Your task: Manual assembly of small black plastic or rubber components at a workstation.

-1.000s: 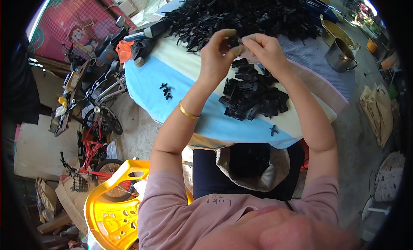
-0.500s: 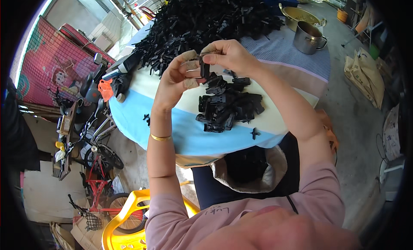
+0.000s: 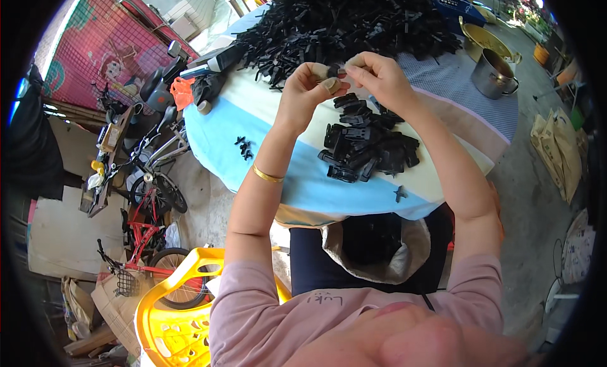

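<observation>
Both my hands are raised over the table, fingertips close together. My left hand (image 3: pixel 310 92), with tan wraps on its fingertips, pinches a small black plastic part (image 3: pixel 333 71). My right hand (image 3: pixel 382 82) has its thumb and forefinger together at the right end of this part; whether they hold a separate piece is hidden. Below them lies a small heap of black plastic parts (image 3: pixel 360 146). A large mound of black plastic parts (image 3: pixel 341 25) covers the far side of the table. Small cross-shaped black pieces (image 3: pixel 243 147) lie left of the heap, and a single one (image 3: pixel 401 193) near the front edge.
A striped cloth covers the round table (image 3: pixel 221 133). At its far right stand a metal mug (image 3: pixel 494 76), a brass-coloured pan (image 3: pixel 484 41) and a blue basket (image 3: pixel 452 6). A pale sack with a dark inside (image 3: pixel 411 256) rests on my lap. A yellow chair (image 3: pixel 155 316) and bicycles (image 3: pixel 148 221) stand left.
The view has shifted, so the table sits farther right in it. The black part, upright between my hands before, is now mostly covered by my fingers. More small pieces show at the left.
</observation>
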The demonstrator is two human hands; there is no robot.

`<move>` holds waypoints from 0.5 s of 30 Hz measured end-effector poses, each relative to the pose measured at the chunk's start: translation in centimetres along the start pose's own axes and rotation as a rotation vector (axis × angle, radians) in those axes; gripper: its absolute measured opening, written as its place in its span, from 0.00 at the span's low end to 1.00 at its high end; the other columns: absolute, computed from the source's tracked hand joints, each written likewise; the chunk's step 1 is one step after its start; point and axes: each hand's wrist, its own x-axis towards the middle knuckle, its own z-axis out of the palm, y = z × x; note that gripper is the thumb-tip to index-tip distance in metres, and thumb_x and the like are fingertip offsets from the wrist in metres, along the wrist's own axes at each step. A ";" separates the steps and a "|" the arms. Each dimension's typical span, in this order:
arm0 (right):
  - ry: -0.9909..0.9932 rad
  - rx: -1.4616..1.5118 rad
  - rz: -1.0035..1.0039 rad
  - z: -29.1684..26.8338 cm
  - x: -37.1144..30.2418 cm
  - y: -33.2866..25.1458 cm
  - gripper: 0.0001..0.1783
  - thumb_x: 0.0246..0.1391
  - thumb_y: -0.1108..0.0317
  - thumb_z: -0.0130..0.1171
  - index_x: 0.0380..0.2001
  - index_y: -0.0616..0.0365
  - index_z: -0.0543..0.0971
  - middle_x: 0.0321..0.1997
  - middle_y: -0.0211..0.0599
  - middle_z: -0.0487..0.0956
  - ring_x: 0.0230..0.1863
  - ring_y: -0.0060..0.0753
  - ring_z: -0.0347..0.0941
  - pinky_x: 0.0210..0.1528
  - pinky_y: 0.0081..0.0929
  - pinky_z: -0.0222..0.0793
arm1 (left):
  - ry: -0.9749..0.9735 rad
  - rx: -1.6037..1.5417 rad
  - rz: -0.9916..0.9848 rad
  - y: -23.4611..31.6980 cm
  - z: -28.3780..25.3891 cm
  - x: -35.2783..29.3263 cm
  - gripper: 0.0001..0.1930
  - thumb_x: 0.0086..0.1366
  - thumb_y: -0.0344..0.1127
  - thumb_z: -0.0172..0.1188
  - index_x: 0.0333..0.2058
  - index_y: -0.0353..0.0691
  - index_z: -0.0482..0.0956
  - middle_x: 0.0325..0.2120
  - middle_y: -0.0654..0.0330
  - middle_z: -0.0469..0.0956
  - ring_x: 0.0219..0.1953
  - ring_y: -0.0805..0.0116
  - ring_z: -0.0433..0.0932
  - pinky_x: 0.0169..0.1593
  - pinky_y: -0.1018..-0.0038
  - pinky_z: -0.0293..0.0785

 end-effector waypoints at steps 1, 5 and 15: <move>-0.006 0.001 -0.002 0.3 -0.2 -0.2 0.08 0.52 0.68 0.51 0.29 0.62 0.74 0.21 0.27 0.72 0.22 0.12 0.64 0.24 0.11 0.60 | 0.006 0.000 0.002 0.1 0.3 -0.1 0.10 0.56 0.24 0.54 0.37 0.32 0.66 0.33 0.52 0.73 0.36 0.63 0.76 0.44 0.69 0.73; -0.010 -0.027 0.010 0.9 -0.4 -0.5 0.08 0.52 0.68 0.52 0.28 0.62 0.75 0.19 0.27 0.73 0.21 0.14 0.65 0.24 0.12 0.61 | 0.036 0.117 0.108 0.3 0.9 -0.5 0.16 0.55 0.21 0.53 0.44 0.28 0.64 0.34 0.50 0.74 0.34 0.63 0.76 0.43 0.71 0.74; 0.013 -0.029 0.127 1.3 -0.8 -1.1 0.08 0.48 0.68 0.54 0.24 0.62 0.76 0.15 0.28 0.73 0.16 0.16 0.65 0.20 0.17 0.59 | 0.252 0.359 0.246 -0.6 2.2 -1.2 0.09 0.54 0.20 0.55 0.36 0.28 0.73 0.30 0.57 0.76 0.32 0.74 0.75 0.39 0.80 0.73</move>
